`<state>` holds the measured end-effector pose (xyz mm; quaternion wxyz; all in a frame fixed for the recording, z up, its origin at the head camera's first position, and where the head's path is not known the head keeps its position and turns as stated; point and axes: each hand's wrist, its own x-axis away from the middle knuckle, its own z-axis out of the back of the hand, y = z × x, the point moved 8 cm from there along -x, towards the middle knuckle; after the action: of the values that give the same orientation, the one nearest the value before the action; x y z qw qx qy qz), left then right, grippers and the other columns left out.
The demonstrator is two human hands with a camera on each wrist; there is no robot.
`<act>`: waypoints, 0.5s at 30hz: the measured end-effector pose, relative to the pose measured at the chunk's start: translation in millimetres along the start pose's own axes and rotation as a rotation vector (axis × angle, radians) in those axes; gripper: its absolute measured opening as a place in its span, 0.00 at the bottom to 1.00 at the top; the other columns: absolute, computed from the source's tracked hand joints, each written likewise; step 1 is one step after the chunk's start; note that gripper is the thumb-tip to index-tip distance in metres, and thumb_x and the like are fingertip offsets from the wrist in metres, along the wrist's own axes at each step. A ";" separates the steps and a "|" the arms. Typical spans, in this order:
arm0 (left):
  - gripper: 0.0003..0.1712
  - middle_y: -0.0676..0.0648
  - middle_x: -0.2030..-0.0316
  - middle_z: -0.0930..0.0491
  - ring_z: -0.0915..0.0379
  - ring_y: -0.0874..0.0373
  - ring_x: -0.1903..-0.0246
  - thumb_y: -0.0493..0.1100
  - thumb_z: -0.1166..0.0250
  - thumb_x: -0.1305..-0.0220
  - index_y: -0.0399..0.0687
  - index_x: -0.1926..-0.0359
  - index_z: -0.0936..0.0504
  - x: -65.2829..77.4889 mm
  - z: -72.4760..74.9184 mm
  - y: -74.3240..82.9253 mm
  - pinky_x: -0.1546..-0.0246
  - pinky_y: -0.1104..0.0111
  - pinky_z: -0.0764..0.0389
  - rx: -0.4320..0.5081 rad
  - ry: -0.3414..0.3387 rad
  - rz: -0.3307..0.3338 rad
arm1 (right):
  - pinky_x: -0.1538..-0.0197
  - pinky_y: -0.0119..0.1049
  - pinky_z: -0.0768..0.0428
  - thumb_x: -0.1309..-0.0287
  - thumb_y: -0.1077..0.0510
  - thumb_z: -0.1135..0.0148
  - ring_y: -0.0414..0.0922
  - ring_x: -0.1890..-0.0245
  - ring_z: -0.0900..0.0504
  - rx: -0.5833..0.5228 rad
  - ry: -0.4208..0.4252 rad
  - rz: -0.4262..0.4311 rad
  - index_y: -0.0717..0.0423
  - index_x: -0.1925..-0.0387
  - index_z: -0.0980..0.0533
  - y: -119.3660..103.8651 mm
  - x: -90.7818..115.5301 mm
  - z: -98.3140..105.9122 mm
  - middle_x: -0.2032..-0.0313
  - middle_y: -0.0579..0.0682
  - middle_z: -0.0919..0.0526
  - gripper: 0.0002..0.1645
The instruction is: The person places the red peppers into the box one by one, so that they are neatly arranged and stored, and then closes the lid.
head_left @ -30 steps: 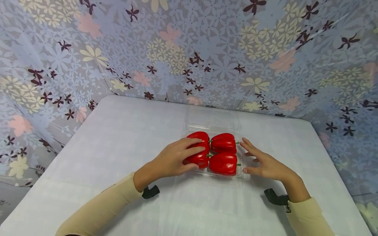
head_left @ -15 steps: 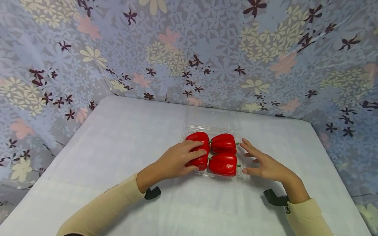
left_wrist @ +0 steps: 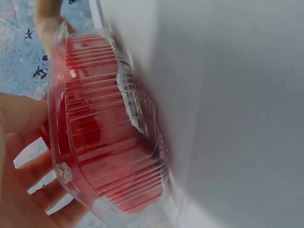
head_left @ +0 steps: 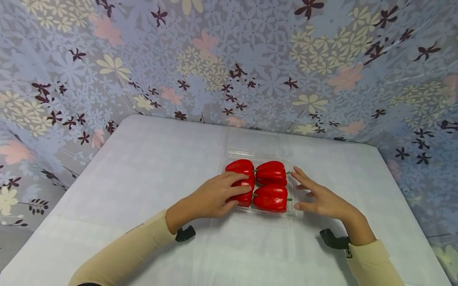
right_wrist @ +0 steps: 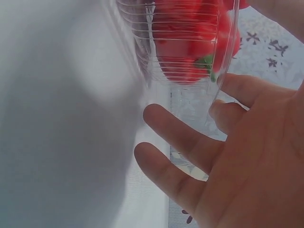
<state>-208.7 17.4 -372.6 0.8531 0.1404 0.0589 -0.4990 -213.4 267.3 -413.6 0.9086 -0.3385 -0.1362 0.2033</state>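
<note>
Four-sided and clear, a plastic clamshell container (head_left: 291, 215) holds several red bell peppers with green stems. My left hand (head_left: 212, 196) grips the front-left bell pepper (head_left: 246, 201), its fingers over the top and thumb at the near side. Behind it lies the back-left bell pepper (head_left: 239, 165), partly covered by those fingers. The back-right bell pepper (head_left: 270, 173) and front-right bell pepper (head_left: 270, 199) are uncovered. At the container's right side, my right hand (head_left: 322, 201) has its fingers spread, holding nothing. In the right wrist view its fingertips (right_wrist: 156, 114) are close by the ribbed wall.
The container's clear lid (head_left: 255, 143) lies folded back toward the rear of the white-covered table (head_left: 168, 159). A flowered cloth (head_left: 214, 71) hangs behind the table. Dark wrist mounts (head_left: 185, 234) sit on both forearms.
The front-left bell pepper and its stem have shifted slightly toward me and right, with my left hand on it. My right hand stays in nearly the same place beside the container.
</note>
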 end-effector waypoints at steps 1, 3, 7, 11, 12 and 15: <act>0.26 0.48 0.34 0.27 0.32 0.53 0.33 0.47 0.35 0.37 0.58 0.37 0.22 0.1 -0.9 1.1 0.35 0.58 0.24 -0.003 -0.002 0.002 | 0.43 0.62 0.22 0.41 0.50 0.32 0.64 0.36 0.27 0.002 -0.001 0.001 0.53 0.22 0.52 0.1 0.3 0.1 0.21 0.63 0.58 0.54; 0.26 0.48 0.34 0.27 0.32 0.53 0.33 0.47 0.34 0.38 0.59 0.37 0.22 0.9 -2.4 3.1 0.35 0.58 0.24 -0.009 -0.005 0.007 | 0.43 0.62 0.22 0.41 0.50 0.32 0.64 0.36 0.27 0.001 -0.003 0.006 0.54 0.22 0.52 -0.5 0.8 0.5 0.21 0.63 0.58 0.55; 0.26 0.49 0.34 0.27 0.32 0.53 0.33 0.45 0.36 0.37 0.59 0.37 0.22 2.0 -4.4 4.5 0.36 0.59 0.22 -0.001 -0.010 0.032 | 0.43 0.61 0.22 0.41 0.50 0.31 0.64 0.37 0.26 0.000 -0.003 0.023 0.55 0.22 0.52 -2.1 1.6 1.2 0.21 0.64 0.57 0.55; 0.27 0.49 0.34 0.27 0.32 0.53 0.33 0.42 0.37 0.37 0.59 0.36 0.22 3.0 -7.7 4.5 0.36 0.59 0.23 0.048 -0.027 0.079 | 0.43 0.61 0.22 0.41 0.51 0.32 0.64 0.37 0.26 -0.006 -0.011 0.030 0.54 0.22 0.52 -0.7 3.8 0.0 0.21 0.63 0.58 0.54; 0.27 0.49 0.34 0.27 0.32 0.53 0.33 0.42 0.37 0.36 0.59 0.36 0.22 3.3 -8.6 5.3 0.35 0.59 0.23 0.053 -0.028 0.084 | 0.43 0.60 0.22 0.41 0.51 0.32 0.64 0.37 0.26 -0.005 -0.013 0.032 0.54 0.22 0.52 -0.1 4.7 -0.1 0.21 0.63 0.58 0.54; 0.26 0.49 0.34 0.27 0.32 0.54 0.33 0.42 0.37 0.36 0.59 0.36 0.22 4.2 -10.7 8.4 0.33 0.60 0.25 0.049 -0.014 0.083 | 0.44 0.59 0.22 0.40 0.51 0.32 0.64 0.37 0.26 -0.001 -0.017 0.042 0.53 0.22 0.52 1.0 6.9 -0.1 0.21 0.62 0.58 0.54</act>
<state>-198.9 20.9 -382.3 0.8697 0.1601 0.0348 -0.4656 -207.6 271.2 -413.6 0.9029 -0.3398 -0.1368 0.2249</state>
